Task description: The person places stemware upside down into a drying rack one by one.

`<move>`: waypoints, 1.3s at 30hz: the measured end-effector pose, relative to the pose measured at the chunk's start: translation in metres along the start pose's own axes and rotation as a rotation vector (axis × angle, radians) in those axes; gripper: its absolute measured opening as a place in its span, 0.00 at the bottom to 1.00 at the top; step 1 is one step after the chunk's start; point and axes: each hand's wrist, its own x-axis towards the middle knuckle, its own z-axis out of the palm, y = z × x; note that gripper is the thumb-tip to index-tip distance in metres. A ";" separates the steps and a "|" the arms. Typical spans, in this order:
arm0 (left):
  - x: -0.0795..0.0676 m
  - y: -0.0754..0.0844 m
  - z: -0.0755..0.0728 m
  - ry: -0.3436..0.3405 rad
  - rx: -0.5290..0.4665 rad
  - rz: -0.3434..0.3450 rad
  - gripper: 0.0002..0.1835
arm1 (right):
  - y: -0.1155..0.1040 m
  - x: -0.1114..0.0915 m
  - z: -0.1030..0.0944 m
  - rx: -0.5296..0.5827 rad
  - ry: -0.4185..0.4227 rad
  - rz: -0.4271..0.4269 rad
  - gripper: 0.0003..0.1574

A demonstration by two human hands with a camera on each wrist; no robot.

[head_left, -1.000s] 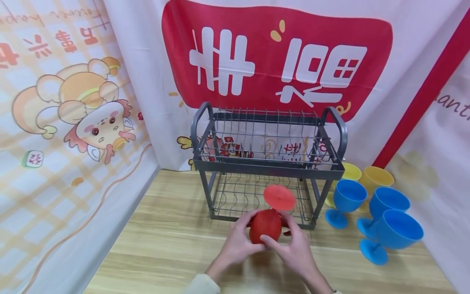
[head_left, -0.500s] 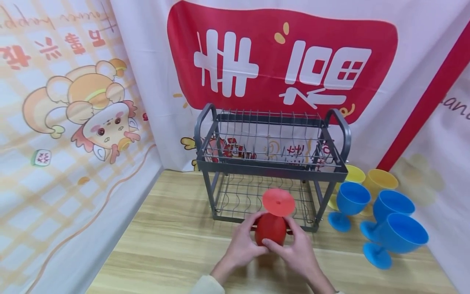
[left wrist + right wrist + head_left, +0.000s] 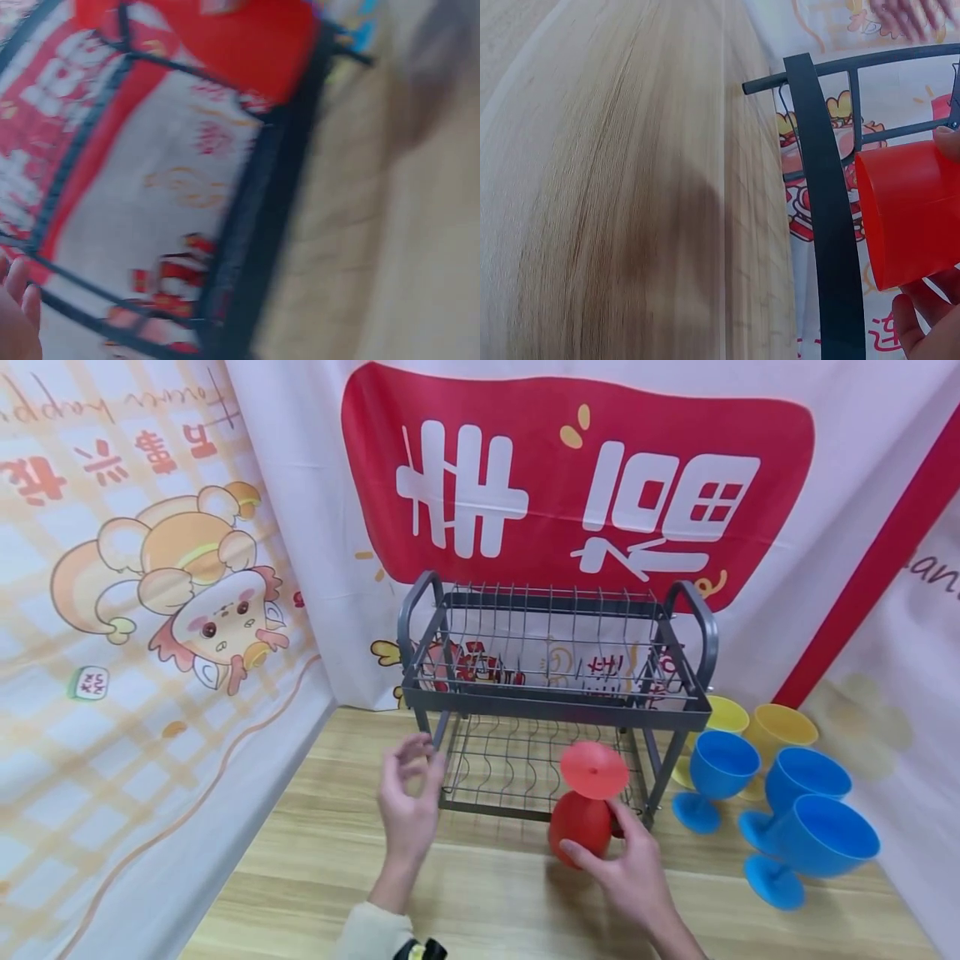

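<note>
In the head view my right hand (image 3: 626, 868) grips the bowl of a red goblet (image 3: 581, 827), thumb on the near side and fingers at its right. The goblet is upside down, its round foot on top, in front of the rack's lower tier. The right wrist view shows the goblet's bowl (image 3: 915, 210) and its rim, with fingertips around it. My left hand (image 3: 408, 806) is apart from the goblet, near the left front post of the dark metal dish rack (image 3: 555, 706). Its fingers are loosely bent and hold nothing. Blur softens the left wrist view.
To the right of the rack stand several blue goblets (image 3: 802, 777), upright, with two yellow goblets (image 3: 776, 722) behind them. The wooden table (image 3: 315, 860) meets printed cloth at the back and on both sides. Rack handles rise at both ends.
My left hand has let go of the red goblet and moved left. My right hand still holds the goblet, now slightly farther right.
</note>
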 end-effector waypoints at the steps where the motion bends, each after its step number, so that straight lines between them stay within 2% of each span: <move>1: 0.009 0.007 -0.003 0.055 -0.011 0.025 0.23 | 0.000 0.000 -0.001 -0.005 0.001 0.000 0.51; 3: 0.028 0.020 -0.009 0.125 -0.030 0.080 0.23 | 0.001 -0.001 -0.003 -0.010 0.005 -0.007 0.51; 5: 0.045 0.032 -0.012 0.135 -0.037 0.132 0.25 | 0.003 -0.001 -0.005 -0.017 0.007 -0.015 0.51; 7: 0.060 0.041 -0.013 0.097 -0.036 0.152 0.28 | 0.003 0.000 -0.008 -0.019 0.005 -0.018 0.51; 9: 0.072 0.049 -0.011 0.030 -0.031 0.149 0.31 | 0.004 0.001 -0.011 -0.026 0.002 -0.013 0.52; 13: 0.086 0.060 -0.002 -0.110 -0.019 0.086 0.35 | 0.005 0.002 -0.021 -0.036 -0.003 0.016 0.54; 16: 0.090 0.063 0.004 -0.155 -0.027 0.044 0.35 | 0.008 0.000 -0.029 -0.053 -0.010 0.043 0.55; 20: 0.094 0.065 0.010 -0.159 -0.094 0.055 0.33 | 0.013 -0.003 -0.044 -0.098 0.013 0.065 0.58; 25: 0.096 0.065 0.014 -0.179 -0.169 0.071 0.34 | 0.021 -0.007 -0.067 -0.168 0.109 0.045 0.58; 32: 0.095 0.063 0.019 -0.174 -0.194 0.051 0.36 | 0.027 -0.006 -0.104 -0.240 0.241 0.045 0.60; 36: 0.094 0.060 0.021 -0.152 -0.190 0.059 0.36 | 0.024 -0.004 -0.122 -0.293 0.292 0.001 0.60; 39: 0.094 0.058 0.021 -0.145 -0.193 0.072 0.35 | 0.021 -0.003 -0.133 -0.331 0.291 -0.042 0.58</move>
